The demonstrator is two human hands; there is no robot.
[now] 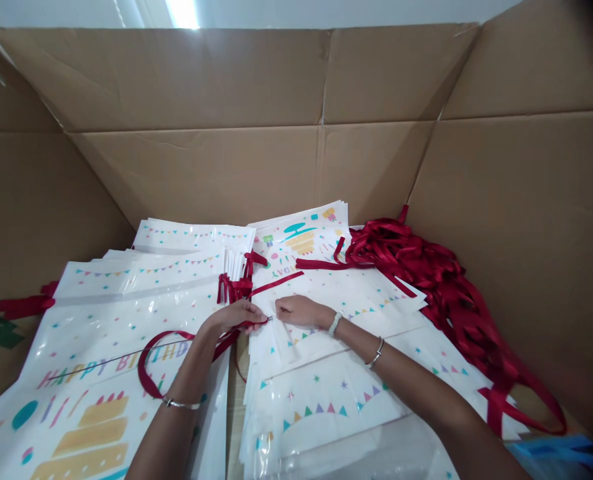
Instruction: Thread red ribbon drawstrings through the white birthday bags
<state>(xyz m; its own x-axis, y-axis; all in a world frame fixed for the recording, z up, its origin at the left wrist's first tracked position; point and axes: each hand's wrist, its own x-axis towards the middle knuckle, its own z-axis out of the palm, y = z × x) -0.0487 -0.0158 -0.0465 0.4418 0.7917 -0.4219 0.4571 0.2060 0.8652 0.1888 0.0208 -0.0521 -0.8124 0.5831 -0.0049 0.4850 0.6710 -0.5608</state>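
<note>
Between 2 stacks of glossy white printed sheets, near the middle of the view, the person's hands work close together, just apart. The left hand (241, 315) has its fingers pinched around a red ribbon (149, 383) and a thin dark rod (121, 359); the rod runs beneath the wrist, its tip poking out toward the right hand (299, 311). That ribbon loops out to the left, over the left stack (141, 293), which shows a tiered cake and part of the lettering HAPPY BIRTHDAY. The right hand's fingers are clenched on a puckered edge of the right stack (321, 407), printed with bunting and stars. Short red ribbon ends (234, 288) lie at the left stack's inner edge, just beyond the left hand. Farther right, a tangled heap of red ribbons (406, 253) spills down beside the right stack. Tall cardboard walls (201, 170) rise behind and on both sides. Something blue (561, 457) lies at the lower right. The left wrist bears 1 silver bangle (181, 404).
</note>
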